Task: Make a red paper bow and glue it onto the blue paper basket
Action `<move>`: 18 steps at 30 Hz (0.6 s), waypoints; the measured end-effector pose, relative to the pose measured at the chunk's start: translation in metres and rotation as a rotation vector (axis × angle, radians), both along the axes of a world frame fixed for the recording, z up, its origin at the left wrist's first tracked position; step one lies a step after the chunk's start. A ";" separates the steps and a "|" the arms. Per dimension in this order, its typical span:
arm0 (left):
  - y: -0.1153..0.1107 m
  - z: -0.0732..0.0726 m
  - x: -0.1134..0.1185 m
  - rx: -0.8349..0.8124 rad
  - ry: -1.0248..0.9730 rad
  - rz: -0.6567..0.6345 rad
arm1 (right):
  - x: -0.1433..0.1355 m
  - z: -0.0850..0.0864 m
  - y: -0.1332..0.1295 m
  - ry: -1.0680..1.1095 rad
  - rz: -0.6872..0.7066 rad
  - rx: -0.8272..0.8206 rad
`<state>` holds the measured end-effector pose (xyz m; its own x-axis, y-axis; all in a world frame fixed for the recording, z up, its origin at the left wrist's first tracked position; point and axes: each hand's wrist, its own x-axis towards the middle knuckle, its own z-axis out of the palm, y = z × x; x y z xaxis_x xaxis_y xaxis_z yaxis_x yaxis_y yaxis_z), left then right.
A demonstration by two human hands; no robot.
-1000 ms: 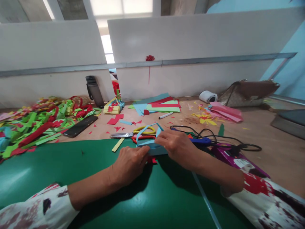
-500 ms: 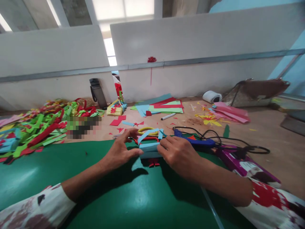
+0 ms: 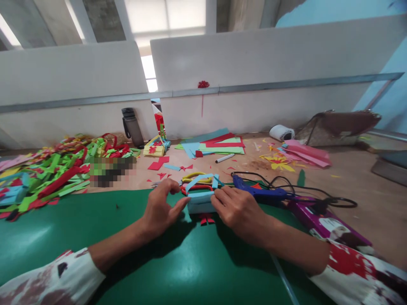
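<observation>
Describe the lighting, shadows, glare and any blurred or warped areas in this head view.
Head view: bright window at the top is blown out; soft glare on the green sheet at the left; both hands cast dark shadows on it; a pixelated patch hides something beside the paper strips; the partition rail bends from wide-angle distortion.

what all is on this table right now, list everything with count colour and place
paper basket: one, light blue with a looped handle, on the green sheet between both hands
green sheet: one, near edge
scissors: two pairs, yellow and red handles, behind the basket
glue gun: one, blue, black cord, right of the basket
paper strips: pile, green and red, left
paper sheets: stack, blue, red, green, centre back
bottle: one, dark, by the wall
marker: one, white
pink paper: stack, right
left hand: touching the basket's left end
right hand: gripping its right end
</observation>
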<state>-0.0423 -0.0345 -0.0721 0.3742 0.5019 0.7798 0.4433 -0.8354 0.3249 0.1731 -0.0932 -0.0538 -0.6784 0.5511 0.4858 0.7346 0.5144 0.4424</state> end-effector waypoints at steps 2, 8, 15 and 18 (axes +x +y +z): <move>-0.011 0.002 0.001 0.279 0.110 -0.057 | 0.000 0.000 -0.002 0.010 0.003 -0.002; -0.031 -0.002 0.021 0.513 0.580 0.020 | -0.002 -0.004 -0.007 0.064 0.038 0.006; -0.025 -0.008 0.026 0.516 0.646 0.048 | 0.018 0.006 -0.014 0.282 0.019 -0.076; -0.021 -0.007 0.025 0.524 0.627 0.024 | 0.029 0.017 -0.013 0.398 -0.098 -0.112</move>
<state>-0.0172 -0.0557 -0.0787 0.8129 0.1439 0.5644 0.4324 -0.7982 -0.4194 0.2020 -0.1062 -0.0363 -0.3920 0.6679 0.6327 0.8847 0.4623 0.0602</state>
